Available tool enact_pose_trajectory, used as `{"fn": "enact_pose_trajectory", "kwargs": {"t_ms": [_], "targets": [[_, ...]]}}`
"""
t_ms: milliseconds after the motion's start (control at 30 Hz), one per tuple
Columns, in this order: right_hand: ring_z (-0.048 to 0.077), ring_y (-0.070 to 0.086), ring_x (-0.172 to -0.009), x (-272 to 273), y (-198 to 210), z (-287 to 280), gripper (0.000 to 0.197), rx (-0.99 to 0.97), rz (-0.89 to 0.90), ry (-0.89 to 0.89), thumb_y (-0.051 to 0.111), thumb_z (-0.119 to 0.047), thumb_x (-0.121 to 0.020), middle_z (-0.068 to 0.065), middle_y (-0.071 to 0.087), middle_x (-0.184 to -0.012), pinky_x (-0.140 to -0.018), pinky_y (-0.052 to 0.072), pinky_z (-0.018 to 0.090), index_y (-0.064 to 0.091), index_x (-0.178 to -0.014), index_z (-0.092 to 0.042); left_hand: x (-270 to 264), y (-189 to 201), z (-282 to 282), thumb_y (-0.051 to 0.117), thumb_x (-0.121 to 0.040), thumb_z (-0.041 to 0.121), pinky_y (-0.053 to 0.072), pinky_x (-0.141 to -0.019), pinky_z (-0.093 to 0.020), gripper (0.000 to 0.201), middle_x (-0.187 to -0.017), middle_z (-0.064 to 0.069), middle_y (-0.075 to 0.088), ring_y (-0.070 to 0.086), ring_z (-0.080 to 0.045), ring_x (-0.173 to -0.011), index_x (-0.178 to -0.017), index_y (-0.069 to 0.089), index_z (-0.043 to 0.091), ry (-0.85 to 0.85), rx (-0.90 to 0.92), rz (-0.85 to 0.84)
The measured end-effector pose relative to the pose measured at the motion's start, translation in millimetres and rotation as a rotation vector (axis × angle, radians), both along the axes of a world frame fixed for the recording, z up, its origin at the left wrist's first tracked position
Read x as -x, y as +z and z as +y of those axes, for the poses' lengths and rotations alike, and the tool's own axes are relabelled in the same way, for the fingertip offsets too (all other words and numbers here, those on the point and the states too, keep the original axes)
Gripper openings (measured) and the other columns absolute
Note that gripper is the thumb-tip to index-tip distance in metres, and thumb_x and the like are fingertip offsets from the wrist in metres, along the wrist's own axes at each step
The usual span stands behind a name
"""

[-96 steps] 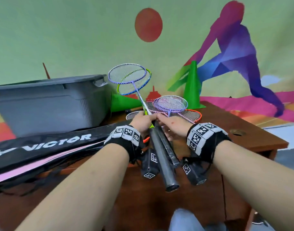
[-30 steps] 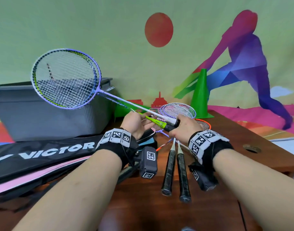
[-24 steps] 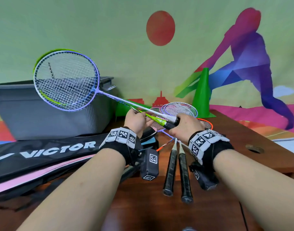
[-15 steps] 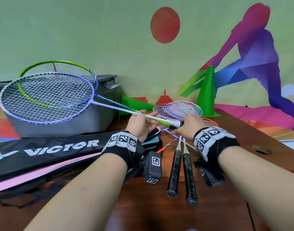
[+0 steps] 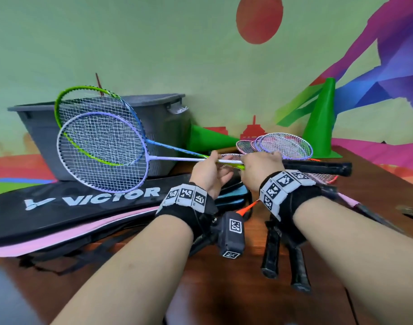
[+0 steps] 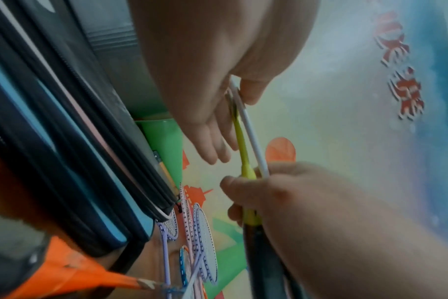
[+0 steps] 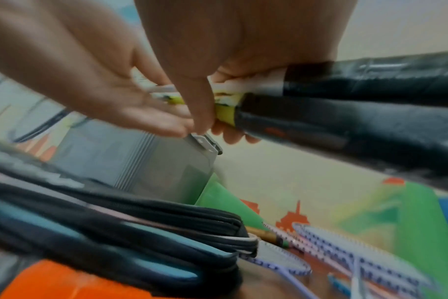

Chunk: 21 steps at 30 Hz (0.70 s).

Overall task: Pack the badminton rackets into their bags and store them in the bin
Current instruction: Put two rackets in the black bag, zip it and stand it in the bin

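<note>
Two rackets are held level above the table, heads to the left: a purple racket point(image 5: 102, 151) and a green-and-blue racket point(image 5: 88, 99). Their heads hover over the black VICTOR bag point(image 5: 88, 207), in front of the grey bin point(image 5: 163, 127). My right hand point(image 5: 259, 165) grips both rackets where the shafts meet the black handles point(image 7: 345, 101), which stick out to the right. My left hand point(image 5: 210, 170) pinches the two shafts point(image 6: 243, 141) between thumb and forefinger, its other fingers straight.
Several more rackets point(image 5: 285, 146) lie on the brown table point(image 5: 224, 289), with two black grips point(image 5: 271, 254) under my right wrist. A blue bag point(image 5: 231, 195) and a pink one lie under the black bag. One green cone point(image 5: 322, 123) stands behind, another point(image 5: 208, 139) lies beside the bin.
The two rackets have swung from upright down to the left and now lie level, heads low over the black bag. Both hands kept hold of them.
</note>
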State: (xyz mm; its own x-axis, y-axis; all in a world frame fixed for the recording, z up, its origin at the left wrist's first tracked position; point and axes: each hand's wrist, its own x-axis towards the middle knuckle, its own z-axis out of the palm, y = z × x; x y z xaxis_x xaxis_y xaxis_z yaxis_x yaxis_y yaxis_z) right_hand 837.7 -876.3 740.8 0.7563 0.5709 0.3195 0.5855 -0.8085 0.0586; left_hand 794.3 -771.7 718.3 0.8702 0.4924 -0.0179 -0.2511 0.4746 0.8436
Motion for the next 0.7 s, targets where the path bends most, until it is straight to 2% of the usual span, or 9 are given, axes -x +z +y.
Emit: {"fn": "enact_pose_trajectory", "kwargs": {"t_ms": [100, 167, 233, 300, 367, 400, 500, 600, 700], "targets": [[0.025, 0.057, -0.105, -13.4, 1.2, 4.0, 0.021, 0.035, 0.155, 0.025, 0.05, -0.036, -0.091, 0.002, 0.063, -0.104, -0.099, 0.031, 0.042, 0.059, -0.103, -0.022, 9.8, 3.9, 23.5, 0.031, -0.103, 0.023, 0.052, -0.071, -0.037, 0.017, -0.096, -0.009, 0.064, 0.062, -0.027, -0.077, -0.099, 0.044, 0.013, 0.134, 0.135, -0.052], [0.025, 0.056, -0.101, -20.1, -0.7, 4.2, 0.022, 0.063, 0.199, 0.004, 0.049, -0.034, -0.09, 0.002, 0.063, -0.107, -0.102, 0.031, 0.044, 0.058, -0.105, -0.021, 16.7, 9.6, 39.1, 0.031, -0.102, 0.017, 0.055, -0.063, -0.036, 0.017, -0.096, -0.015, 0.061, 0.062, -0.029, -0.075, -0.092, 0.044, 0.012, 0.201, 0.191, -0.074], [0.024, 0.058, -0.097, -19.1, -4.0, 8.9, 0.017, 0.108, 0.135, -0.01, 0.047, -0.024, -0.088, 0.003, 0.065, -0.102, -0.11, 0.024, 0.048, 0.056, -0.101, -0.019, 22.0, 13.6, 45.7, 0.034, -0.1, 0.014, 0.056, -0.05, -0.027, 0.019, -0.093, -0.015, 0.06, 0.063, -0.026, -0.073, -0.086, 0.046, 0.009, 0.217, 0.14, -0.05], [0.024, 0.06, -0.101, -12.1, -7.3, 19.2, 0.015, 0.095, 0.049, 0.032, 0.048, -0.019, -0.086, 0.004, 0.066, -0.101, -0.11, 0.02, 0.049, 0.053, -0.1, -0.019, 23.3, 15.9, 48.0, 0.04, -0.1, 0.015, 0.054, -0.046, -0.022, 0.015, -0.089, -0.011, 0.061, 0.064, -0.021, -0.071, -0.103, 0.051, 0.008, 0.251, 0.096, -0.045], [0.024, 0.058, -0.104, -6.3, -8.8, 28.1, 0.01, 0.039, 0.051, 0.082, 0.049, -0.018, -0.086, 0.003, 0.065, -0.104, -0.106, 0.025, 0.044, 0.049, -0.095, -0.022, 24.0, 14.2, 56.0, 0.047, -0.098, 0.029, 0.052, -0.048, -0.02, 0.032, -0.085, -0.004, 0.063, 0.064, -0.014, -0.069, -0.127, 0.046, 0.016, 0.283, 0.075, -0.006], [0.025, 0.057, -0.106, -5.6, -8.2, 29.7, 0.009, 0.019, 0.084, 0.093, 0.048, -0.017, -0.087, 0.003, 0.064, -0.105, -0.105, 0.027, 0.043, 0.047, -0.093, -0.024, 26.0, 13.8, 61.0, 0.049, -0.096, 0.038, 0.049, -0.049, -0.02, 0.033, -0.082, -0.001, 0.061, 0.06, -0.011, -0.068, -0.124, 0.049, 0.021, 0.277, 0.068, 0.02], [0.027, 0.056, -0.109, -10.1, -5.5, 28.4, 0.011, 0.044, 0.191, 0.052, 0.048, -0.018, -0.089, 0.005, 0.063, -0.108, -0.107, 0.027, 0.043, 0.054, -0.097, -0.021, 34.1, 9.3, 77.7, 0.045, -0.093, 0.052, 0.039, -0.041, -0.015, 0.032, -0.075, 0.003, 0.047, 0.044, -0.007, -0.06, -0.089, 0.06, 0.024, 0.197, 0.069, 0.079], [0.027, 0.058, -0.104, -10.9, -7.7, 28.3, 0.011, 0.118, 0.187, 0.018, 0.048, -0.015, -0.086, 0.005, 0.062, -0.098, -0.112, 0.017, 0.051, 0.054, -0.096, -0.016, 34.3, 5.6, 81.0, 0.044, -0.098, 0.035, 0.043, -0.039, -0.014, 0.032, -0.067, 0.001, 0.046, 0.054, -0.007, -0.053, -0.077, 0.055, 0.014, 0.254, 0.089, 0.069], [0.026, 0.058, -0.106, -5.3, -12.5, 38.2, 0.016, 0.056, -0.003, 0.076, 0.051, -0.015, -0.084, 0.005, 0.064, -0.101, -0.113, 0.012, 0.054, 0.05, -0.099, -0.018, 30.2, 5.9, 75.0, 0.038, -0.1, 0.014, 0.051, -0.045, -0.018, 0.029, -0.068, -0.006, 0.049, 0.061, -0.01, -0.049, -0.072, 0.045, 0.009, 0.339, 0.134, 0.027]]}}
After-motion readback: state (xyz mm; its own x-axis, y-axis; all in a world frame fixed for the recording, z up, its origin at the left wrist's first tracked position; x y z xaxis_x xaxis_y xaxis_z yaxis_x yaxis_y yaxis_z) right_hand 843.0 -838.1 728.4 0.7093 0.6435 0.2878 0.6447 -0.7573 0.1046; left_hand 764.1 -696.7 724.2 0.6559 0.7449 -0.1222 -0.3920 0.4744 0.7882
